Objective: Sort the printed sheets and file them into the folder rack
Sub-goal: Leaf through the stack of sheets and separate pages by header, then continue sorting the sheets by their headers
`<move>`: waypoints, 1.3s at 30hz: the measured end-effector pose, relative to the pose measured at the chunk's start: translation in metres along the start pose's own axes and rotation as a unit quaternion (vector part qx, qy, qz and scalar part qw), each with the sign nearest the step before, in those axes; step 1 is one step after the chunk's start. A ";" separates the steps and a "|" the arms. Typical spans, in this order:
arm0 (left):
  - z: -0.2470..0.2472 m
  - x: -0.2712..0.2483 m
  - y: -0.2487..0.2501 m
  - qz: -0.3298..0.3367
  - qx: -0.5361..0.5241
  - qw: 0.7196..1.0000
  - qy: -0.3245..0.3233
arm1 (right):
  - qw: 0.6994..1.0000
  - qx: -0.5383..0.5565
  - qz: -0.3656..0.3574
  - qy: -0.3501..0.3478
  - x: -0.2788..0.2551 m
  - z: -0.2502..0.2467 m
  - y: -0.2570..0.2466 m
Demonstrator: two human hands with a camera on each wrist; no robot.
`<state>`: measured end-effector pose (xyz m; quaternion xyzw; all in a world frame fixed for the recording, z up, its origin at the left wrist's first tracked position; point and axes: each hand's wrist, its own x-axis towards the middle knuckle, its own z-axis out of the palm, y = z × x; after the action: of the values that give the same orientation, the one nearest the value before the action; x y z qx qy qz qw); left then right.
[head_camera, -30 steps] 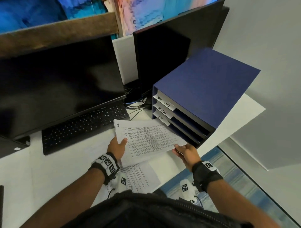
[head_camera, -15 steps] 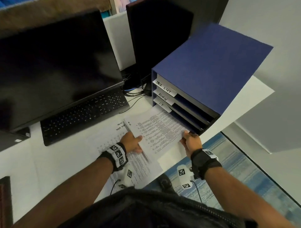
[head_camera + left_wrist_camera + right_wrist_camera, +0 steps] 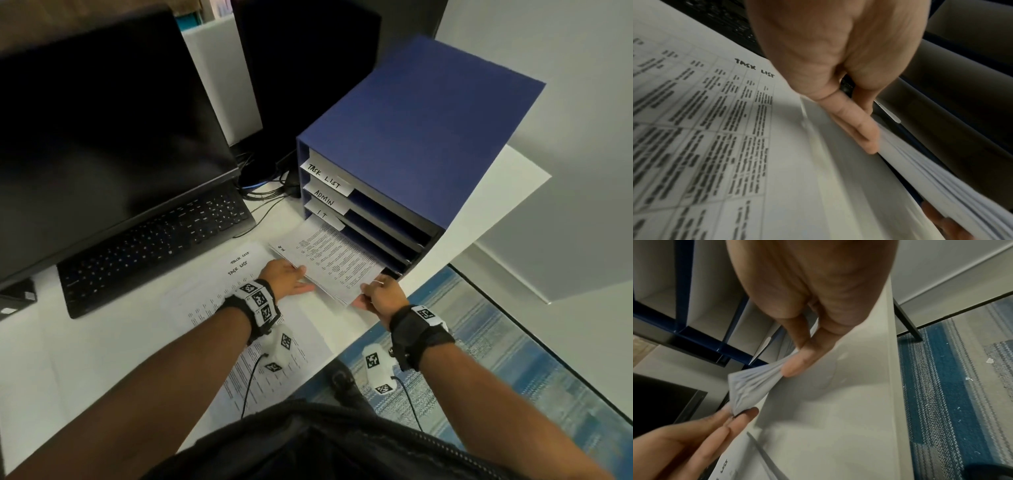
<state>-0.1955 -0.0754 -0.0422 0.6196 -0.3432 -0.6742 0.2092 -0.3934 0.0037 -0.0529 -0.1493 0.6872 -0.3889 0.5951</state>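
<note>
The blue folder rack stands at the desk's right, its slots tagged TASK LIST, ADMIN and I.T. A stack of printed sheets lies tilted with its far end in the lowest slot. My right hand pinches the stack's near right corner; in the right wrist view the thumb and fingers squeeze the fanned stack. My left hand rests with straight fingers against the stack's left edge. A sheet headed TASK LIST lies flat under my left wrist.
A black keyboard and a dark monitor fill the desk's left; a second monitor and cables sit behind the rack. More printed sheets lie at the desk's front edge, and blue carpet is beyond it.
The stack moved from above the desk, down and forward, so that its far end entered the rack's lowest slot. My left hand let go of the stack's side and now lies flat against its edge.
</note>
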 end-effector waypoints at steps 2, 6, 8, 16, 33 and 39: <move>0.003 0.003 0.001 -0.011 0.008 1.000 0.001 | 1.000 0.001 -0.002 0.025 0.002 0.000 0.000; 0.020 0.016 0.010 0.002 -0.005 1.000 0.002 | 0.998 0.045 0.017 0.028 0.005 -0.004 0.002; 0.031 0.023 0.015 0.009 -0.012 1.000 0.002 | 0.996 0.064 0.056 -0.006 0.005 -0.005 0.002; 0.056 0.043 0.030 -0.006 0.044 0.998 0.049 | 0.976 0.201 0.075 0.047 0.021 -0.002 -0.014; 0.080 0.059 0.022 0.040 0.140 0.988 -0.054 | 0.943 0.322 0.024 0.080 0.026 0.006 -0.006; 0.062 0.054 0.019 0.074 0.197 0.974 -0.082 | 0.949 0.314 0.016 0.040 0.026 0.010 -0.001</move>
<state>-0.2669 -0.1138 -0.0662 0.5639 -0.5300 -0.6248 0.1039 -0.3910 -0.0175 -0.0705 0.0715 0.5561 -0.5813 0.5897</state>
